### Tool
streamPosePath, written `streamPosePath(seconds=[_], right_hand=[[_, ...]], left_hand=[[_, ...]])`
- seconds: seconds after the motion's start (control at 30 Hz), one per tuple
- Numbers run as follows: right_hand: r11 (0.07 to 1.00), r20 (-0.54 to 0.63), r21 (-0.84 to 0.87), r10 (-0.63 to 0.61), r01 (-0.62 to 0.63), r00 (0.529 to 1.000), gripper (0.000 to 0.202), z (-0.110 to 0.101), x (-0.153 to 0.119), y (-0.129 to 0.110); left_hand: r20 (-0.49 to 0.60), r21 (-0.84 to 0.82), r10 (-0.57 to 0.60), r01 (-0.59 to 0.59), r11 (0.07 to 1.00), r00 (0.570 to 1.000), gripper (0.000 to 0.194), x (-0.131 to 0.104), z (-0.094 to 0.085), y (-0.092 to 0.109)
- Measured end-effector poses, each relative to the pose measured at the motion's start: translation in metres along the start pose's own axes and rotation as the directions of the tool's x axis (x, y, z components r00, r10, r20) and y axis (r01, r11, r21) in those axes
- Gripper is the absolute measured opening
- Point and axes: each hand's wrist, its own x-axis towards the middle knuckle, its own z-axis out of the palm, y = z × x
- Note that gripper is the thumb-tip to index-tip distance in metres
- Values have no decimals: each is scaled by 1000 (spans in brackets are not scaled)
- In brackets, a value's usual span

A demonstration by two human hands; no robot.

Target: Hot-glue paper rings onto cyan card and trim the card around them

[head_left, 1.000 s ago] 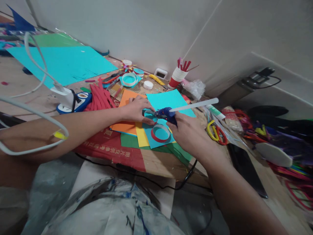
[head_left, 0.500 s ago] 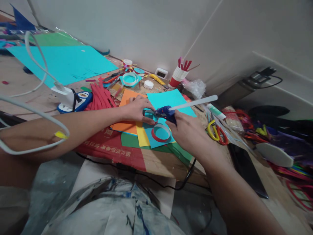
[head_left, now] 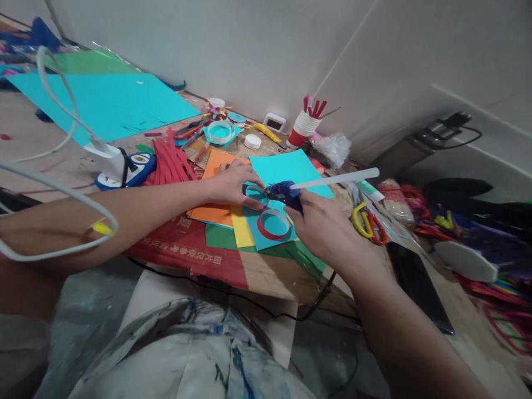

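One cluttered counter [head_left: 471, 332] spans both sides of the hands. Cyan sheet [head_left: 286, 166] lies beyond and between them. Right hand [head_left: 324, 221] wraps the blue glue gun [head_left: 281, 192], nozzle angled left, seemingly for aim; can't tell if trigger's pressed. Left hand [head_left: 230, 185], thumb and fingers narrowly apart, cups the held ring [head_left: 265, 205], likely steadying it. Loose ring [head_left: 268, 233] sits just bodyward, between hands, apparently kept close.

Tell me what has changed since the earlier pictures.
The blue glue gun in the right hand has shifted slightly right; the dark blue sheet-like material at far left has sunk lower. Nothing was grasped or released: the left hand still holds a red-and-white paper ring.
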Motion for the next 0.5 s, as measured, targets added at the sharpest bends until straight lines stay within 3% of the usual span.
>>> streamPosePath(seconds=[0.2, 0.5], right_hand=[[998, -18, -56, -5, 4, 1000, 25, -5, -8, -2], [1000, -29, 19, -13, 13, 999, 23, 0, 0, -3]], left_hand=[[-15, -16, 17, -17, 1000, 1000, 59, -1, 0, 0], [-18, -5, 19, -19, 1000, 1000, 64, 0, 1, -1]])
